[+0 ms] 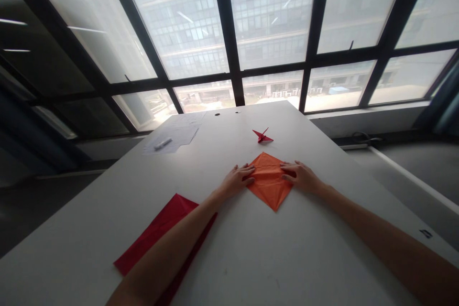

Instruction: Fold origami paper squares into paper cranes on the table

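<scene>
A creased orange paper square (268,179) lies on the white table, turned so one corner points toward me. My left hand (239,179) rests at its left corner, fingers stretched out and the thumb apart on the paper. At the right corner my right hand (299,176) touches the sheet in the same way, with extended fingers and a separate thumb. Just beyond the sheet stands a small red paper crane (263,136). Red paper (161,224) lies partly under my left forearm, which hides some of it.
White paper sheets (186,133) lie at the table's far left, with a white marker-like stick (163,143) on them. Two small dark marks or holes show near the far edge. Dark-framed windows (233,33) rise behind the table (229,258).
</scene>
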`<state>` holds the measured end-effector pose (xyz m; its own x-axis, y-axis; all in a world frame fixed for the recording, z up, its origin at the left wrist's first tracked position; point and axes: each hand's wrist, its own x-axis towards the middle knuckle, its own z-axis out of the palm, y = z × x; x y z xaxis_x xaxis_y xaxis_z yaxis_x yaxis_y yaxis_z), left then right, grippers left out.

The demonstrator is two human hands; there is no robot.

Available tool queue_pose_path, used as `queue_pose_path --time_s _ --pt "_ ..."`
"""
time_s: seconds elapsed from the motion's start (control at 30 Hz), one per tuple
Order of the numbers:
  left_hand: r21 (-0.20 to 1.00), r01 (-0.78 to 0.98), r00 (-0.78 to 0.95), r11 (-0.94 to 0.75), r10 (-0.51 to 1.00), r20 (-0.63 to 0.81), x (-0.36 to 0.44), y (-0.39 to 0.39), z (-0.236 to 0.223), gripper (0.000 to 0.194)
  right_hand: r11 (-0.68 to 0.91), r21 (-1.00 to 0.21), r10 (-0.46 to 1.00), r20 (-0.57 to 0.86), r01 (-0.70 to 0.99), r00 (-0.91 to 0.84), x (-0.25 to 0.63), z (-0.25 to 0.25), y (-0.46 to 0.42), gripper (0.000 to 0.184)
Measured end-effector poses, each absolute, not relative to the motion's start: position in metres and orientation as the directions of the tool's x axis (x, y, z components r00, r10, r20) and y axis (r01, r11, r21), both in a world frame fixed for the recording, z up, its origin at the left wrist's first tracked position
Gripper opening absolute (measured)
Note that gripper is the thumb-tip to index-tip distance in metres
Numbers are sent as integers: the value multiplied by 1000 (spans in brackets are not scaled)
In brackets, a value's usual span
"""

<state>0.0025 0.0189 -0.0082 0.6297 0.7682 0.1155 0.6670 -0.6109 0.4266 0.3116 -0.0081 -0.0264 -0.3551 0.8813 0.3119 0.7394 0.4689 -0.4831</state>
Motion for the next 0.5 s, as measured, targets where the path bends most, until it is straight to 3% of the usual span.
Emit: queue_pose_path --time_s 0.33,0.5 --pt "501 648 580 -573 798 163 1 19 -9 41 505 -435 856 366 746 -366 313 -25 -5 25" --pt "483 662 562 -574 806 187 2 18 -8 38 505 -422 853 378 753 -360 312 -29 -3 25"
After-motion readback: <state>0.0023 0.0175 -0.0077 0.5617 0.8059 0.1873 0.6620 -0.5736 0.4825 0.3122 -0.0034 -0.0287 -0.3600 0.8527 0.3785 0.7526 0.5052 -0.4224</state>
